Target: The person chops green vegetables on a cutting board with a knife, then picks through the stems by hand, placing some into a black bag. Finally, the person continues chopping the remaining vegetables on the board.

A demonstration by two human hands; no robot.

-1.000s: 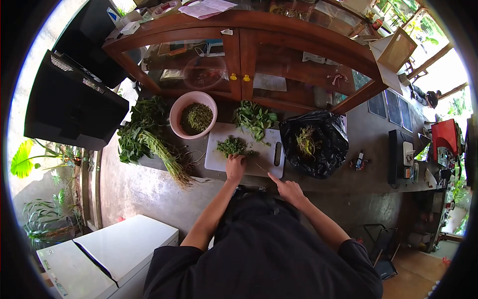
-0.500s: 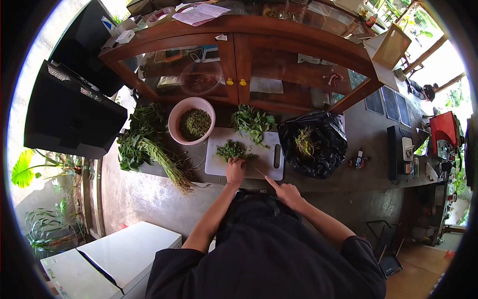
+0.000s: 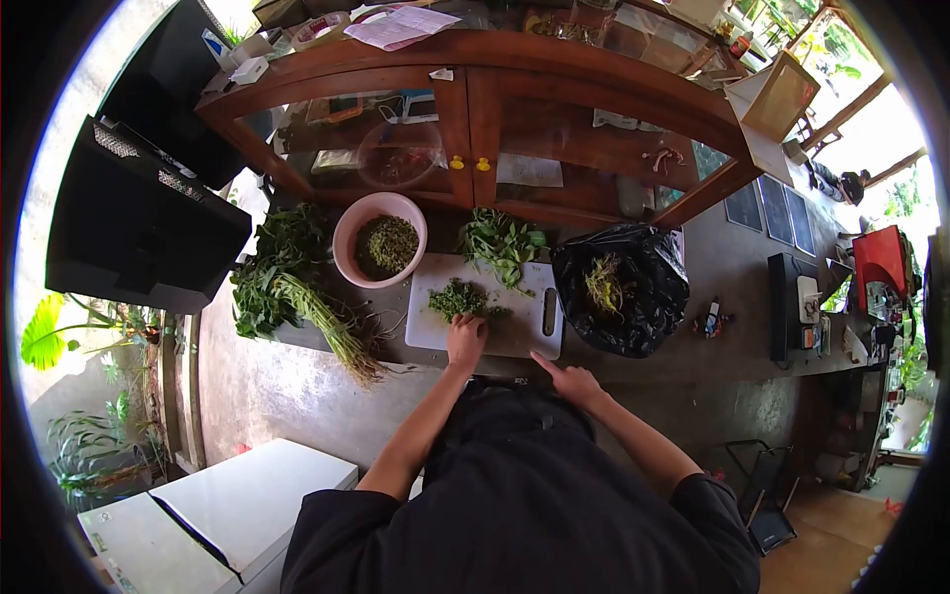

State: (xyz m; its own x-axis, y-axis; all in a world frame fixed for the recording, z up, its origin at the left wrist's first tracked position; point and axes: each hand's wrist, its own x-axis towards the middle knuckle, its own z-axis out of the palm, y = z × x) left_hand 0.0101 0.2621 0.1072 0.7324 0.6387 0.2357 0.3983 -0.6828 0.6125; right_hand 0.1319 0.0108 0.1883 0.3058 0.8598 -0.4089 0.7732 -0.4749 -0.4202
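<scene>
Chopped greens (image 3: 456,298) lie on the white cutting board (image 3: 423,330); the left hand (image 3: 465,343) touches their near edge, fingers bent and together. The right hand (image 3: 577,384), index finger extended, is at the board's near edge; whether its fingers clamp anything cannot be told. Loose leaves (image 3: 498,244) overlap the far edge. The pink bowl (image 3: 342,241) and stemmed bundle (image 3: 322,315) lie left, the black bag (image 3: 643,332) right, on the table (image 3: 727,348).

Brown wooden cabinet (image 3: 475,51) with 2 glass doors (image 3: 554,124); shiny grey floor (image 3: 272,391); bright daylight (image 3: 884,117) at both sides
</scene>
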